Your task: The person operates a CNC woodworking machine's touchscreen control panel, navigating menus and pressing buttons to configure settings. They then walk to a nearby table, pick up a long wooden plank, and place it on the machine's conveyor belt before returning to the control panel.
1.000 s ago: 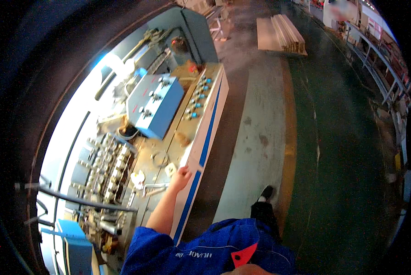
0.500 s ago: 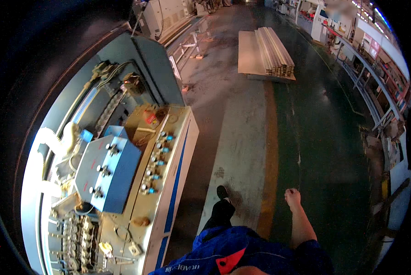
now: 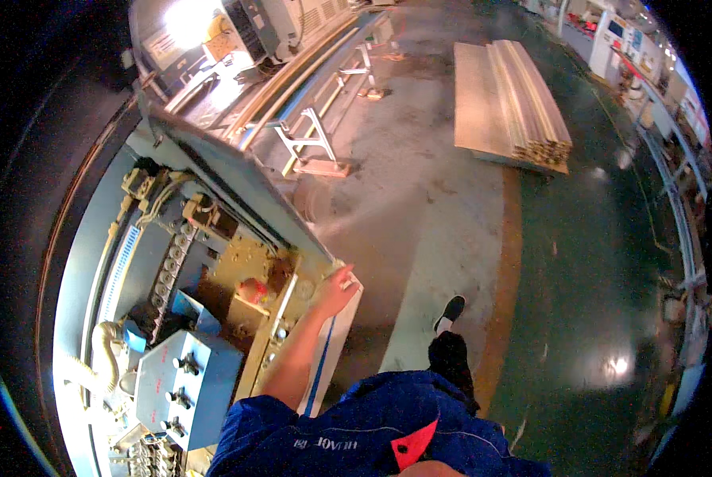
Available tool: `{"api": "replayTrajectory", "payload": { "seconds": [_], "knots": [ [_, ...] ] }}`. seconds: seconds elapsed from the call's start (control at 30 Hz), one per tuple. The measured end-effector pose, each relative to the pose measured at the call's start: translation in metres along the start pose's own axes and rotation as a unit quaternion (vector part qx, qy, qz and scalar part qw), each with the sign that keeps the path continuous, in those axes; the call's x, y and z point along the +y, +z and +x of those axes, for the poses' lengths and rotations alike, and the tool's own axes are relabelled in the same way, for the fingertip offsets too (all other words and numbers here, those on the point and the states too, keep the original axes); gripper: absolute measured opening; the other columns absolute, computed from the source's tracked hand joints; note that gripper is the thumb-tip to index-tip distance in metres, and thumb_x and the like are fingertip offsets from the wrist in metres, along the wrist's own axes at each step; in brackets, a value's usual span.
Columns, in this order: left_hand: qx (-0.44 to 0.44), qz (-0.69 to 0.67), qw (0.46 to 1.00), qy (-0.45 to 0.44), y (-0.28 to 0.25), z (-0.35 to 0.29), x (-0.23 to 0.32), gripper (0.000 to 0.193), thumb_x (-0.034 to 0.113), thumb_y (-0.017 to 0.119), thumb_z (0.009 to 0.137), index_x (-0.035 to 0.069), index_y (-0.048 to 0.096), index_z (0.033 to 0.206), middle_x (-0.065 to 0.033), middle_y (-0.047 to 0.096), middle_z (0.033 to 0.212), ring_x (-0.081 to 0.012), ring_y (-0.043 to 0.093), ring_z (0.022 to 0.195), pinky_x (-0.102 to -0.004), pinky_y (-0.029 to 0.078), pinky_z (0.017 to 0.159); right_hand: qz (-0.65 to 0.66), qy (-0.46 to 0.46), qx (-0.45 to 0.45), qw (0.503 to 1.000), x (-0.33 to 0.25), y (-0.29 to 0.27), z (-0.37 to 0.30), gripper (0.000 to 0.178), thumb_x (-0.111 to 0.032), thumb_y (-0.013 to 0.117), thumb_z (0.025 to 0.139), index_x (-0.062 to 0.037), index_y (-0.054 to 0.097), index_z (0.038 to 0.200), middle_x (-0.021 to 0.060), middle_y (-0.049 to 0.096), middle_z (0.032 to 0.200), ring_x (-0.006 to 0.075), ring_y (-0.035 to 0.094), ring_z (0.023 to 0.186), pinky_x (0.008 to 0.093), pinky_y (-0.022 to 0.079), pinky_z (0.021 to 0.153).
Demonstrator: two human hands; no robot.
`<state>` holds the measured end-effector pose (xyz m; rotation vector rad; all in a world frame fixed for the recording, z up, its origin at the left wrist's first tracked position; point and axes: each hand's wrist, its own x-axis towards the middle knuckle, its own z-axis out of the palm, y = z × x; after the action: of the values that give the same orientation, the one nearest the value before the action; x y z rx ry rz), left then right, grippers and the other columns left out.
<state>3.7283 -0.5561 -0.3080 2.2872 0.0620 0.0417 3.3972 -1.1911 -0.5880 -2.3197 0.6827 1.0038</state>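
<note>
My left hand (image 3: 337, 292) reaches forward to the outer far corner of a long machine bed (image 3: 302, 294), right where the grey-blue upright panel (image 3: 245, 191) ends. Its fingers look stretched out over that corner, and I see nothing held in them. Beneath the forearm, the row of small blue-topped regulators on the bed is mostly covered. A blue angled housing (image 3: 205, 381) with several black knobs stands inside the machine, left of my arm. A small red object (image 3: 253, 291) lies on the dusty bed near the panel. My right hand is out of the picture.
A stack of long boards (image 3: 527, 95) on a wide sheet lies ahead on the floor. White-legged stands (image 3: 312, 139) and a long rail are beyond the panel. Racks and machines line the right side. My foot (image 3: 450, 312) is on the light floor strip.
My left hand has come into view and reached the machine's far corner. My right hand has left the view. The panel and board stack appear nearer as I have moved forward.
</note>
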Motion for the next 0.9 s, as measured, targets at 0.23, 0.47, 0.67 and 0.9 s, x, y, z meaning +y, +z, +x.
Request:
{"api": "replayTrajectory", "payload": {
  "seconds": [0.23,0.47,0.67,0.9],
  "knots": [
    [0.054,-0.037,0.990,-0.126,-0.024,0.192,0.031,0.069,0.028,0.074,0.091,0.005,0.044,0.148,-0.0204,0.057,0.138,-0.0318,0.063,0.119,-0.0422,0.050,0.100,-0.102,-0.089,-0.015,0.991,-0.215,-0.141,0.182,0.037,-0.042,0.064,0.091,-0.0067,0.075,0.093,0.0145,0.072,0.087,0.0256,0.069,0.080,0.0394,0.056,0.074],
    [0.187,-0.086,0.933,-0.296,-0.022,0.321,-0.037,0.082,0.030,0.077,0.086,0.000,0.037,0.152,-0.0229,0.042,0.152,-0.0346,0.046,0.138,-0.0420,0.039,0.113,0.100,-0.155,0.110,0.977,-0.609,-0.405,0.430,0.028,-0.023,0.059,0.089,-0.0079,0.064,0.065,0.0073,0.061,0.057,0.0198,0.060,0.050,0.0366,0.047,0.047],
    [0.342,0.032,0.896,-0.282,-0.092,0.506,-0.160,0.078,0.025,0.079,0.082,-0.004,0.043,0.146,-0.0241,0.046,0.148,-0.0367,0.043,0.139,-0.0431,0.034,0.116,0.312,-0.273,0.089,0.906,-0.962,-0.515,0.461,0.010,-0.012,0.057,0.093,-0.0064,0.062,0.101,0.0041,0.065,0.081,0.0141,0.059,0.065,0.0289,0.049,0.056],
    [0.276,0.248,0.854,-0.364,-0.291,0.693,-0.294,0.083,0.029,0.075,0.086,0.002,0.034,0.153,-0.0213,0.034,0.157,-0.0371,0.033,0.145,-0.0433,0.030,0.120,0.149,-0.138,-0.059,0.977,-1.107,-0.467,0.516,0.022,-0.021,0.065,0.092,-0.0044,0.069,0.105,0.0090,0.070,0.091,0.0189,0.067,0.072,0.0335,0.052,0.060]
  ]
}}
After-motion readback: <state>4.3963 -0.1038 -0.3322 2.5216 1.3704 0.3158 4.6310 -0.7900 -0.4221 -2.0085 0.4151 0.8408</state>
